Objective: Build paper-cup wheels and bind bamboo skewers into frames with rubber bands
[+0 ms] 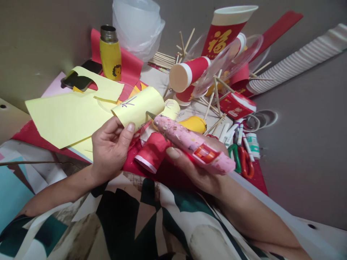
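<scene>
My left hand (pixel 114 142) pinches a rolled pale yellow paper tube (pixel 139 106) by its lower edge, thumb in front. Purple branching lines are drawn on the tube. My right hand (pixel 192 169) is wrapped round a stained pink hot glue gun (pixel 187 139) with an orange part at its rear. The gun's dark nozzle points at the tube's right side, close to or touching it; I cannot tell which. Behind the tube sits another yellow paper roll (pixel 172 108) with drawn lines. Below lies a red paper cup (pixel 154 151) with a pale rim, tipped over, between my hands.
Yellow paper sheets (pixel 65 119) spread at the left near a yellow bottle (pixel 110 54). Red paper cups (pixel 189 72), wooden sticks (pixel 214 97) and a clear plastic lid (pixel 230 65) crowd the back right. Scissors (pixel 245 162), markers (pixel 230 131) and a ribbed white hose (pixel 298 61) are at the right.
</scene>
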`<state>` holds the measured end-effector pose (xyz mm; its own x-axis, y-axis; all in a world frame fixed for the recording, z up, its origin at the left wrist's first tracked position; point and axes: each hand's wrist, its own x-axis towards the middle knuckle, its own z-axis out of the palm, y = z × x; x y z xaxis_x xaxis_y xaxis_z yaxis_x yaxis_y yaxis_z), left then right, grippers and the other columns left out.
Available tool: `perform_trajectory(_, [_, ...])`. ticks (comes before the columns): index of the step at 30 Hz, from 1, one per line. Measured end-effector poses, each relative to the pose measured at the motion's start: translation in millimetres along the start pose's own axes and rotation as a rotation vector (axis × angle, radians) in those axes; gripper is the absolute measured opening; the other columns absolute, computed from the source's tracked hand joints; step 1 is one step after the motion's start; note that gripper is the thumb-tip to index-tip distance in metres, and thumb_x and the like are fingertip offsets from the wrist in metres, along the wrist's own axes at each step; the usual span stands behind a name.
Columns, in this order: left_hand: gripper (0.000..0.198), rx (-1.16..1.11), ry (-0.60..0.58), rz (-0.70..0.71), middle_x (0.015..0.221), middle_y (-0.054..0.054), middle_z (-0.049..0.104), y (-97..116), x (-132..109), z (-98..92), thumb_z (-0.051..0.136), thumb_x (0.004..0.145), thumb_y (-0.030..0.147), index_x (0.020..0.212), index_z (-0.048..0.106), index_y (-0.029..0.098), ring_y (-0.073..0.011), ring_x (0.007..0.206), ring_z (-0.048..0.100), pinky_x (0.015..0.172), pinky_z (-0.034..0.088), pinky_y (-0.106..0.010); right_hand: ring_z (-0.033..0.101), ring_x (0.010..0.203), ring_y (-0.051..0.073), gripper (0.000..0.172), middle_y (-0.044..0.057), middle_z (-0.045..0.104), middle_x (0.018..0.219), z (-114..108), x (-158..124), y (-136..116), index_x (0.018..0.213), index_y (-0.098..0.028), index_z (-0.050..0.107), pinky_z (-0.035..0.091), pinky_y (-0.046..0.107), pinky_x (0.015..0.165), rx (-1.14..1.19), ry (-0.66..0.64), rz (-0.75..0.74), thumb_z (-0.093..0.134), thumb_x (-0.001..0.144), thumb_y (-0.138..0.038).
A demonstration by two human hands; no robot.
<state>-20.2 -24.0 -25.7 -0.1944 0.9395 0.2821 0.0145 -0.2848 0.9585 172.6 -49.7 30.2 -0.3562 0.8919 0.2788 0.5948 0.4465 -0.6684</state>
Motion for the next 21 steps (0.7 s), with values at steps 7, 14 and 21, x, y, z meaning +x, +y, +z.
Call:
perform_trajectory(7, [0.024,0.009,0.002,0.027,0.076,-0.001,0.076,-2.2,-1.2,0.3,0.071,0.092,0.043,0.096,0.076,0.019,-0.0149,0.067,0.071,0.066,0.06,-0.025,0.069,0.125,0.026,0.042,0.002,0.071,0.134,3.8,-0.9,3.7,0.14,-0.03,0.066,0.06,0.035,0.104,-0.027,0.033,0.016,0.062,0.099,-0.038])
perform_trajectory(14, [0.021,-0.04,0.001,0.023,0.081,-0.003,0.078,-1.4,-2.0,0.7,0.072,0.091,0.041,0.095,0.075,0.02,-0.0168,0.071,0.074,0.072,0.063,-0.028,0.073,0.115,0.024,0.044,0.003,0.074,0.129,-2.3,2.6,13.1,0.144,-0.031,0.061,0.062,0.035,0.097,-0.012,0.029,-0.021,0.057,0.101,-0.037])
perform_trajectory(21, [0.026,-0.016,0.01,0.029,0.08,-0.002,0.078,-1.7,-1.5,0.8,0.073,0.09,0.045,0.095,0.074,0.02,-0.0161,0.07,0.073,0.072,0.062,-0.027,0.067,0.125,0.031,0.033,0.007,0.078,0.113,-7.5,0.0,20.6,0.126,-0.029,0.074,0.063,0.041,0.099,-0.059,0.026,0.027,0.057,0.101,-0.041])
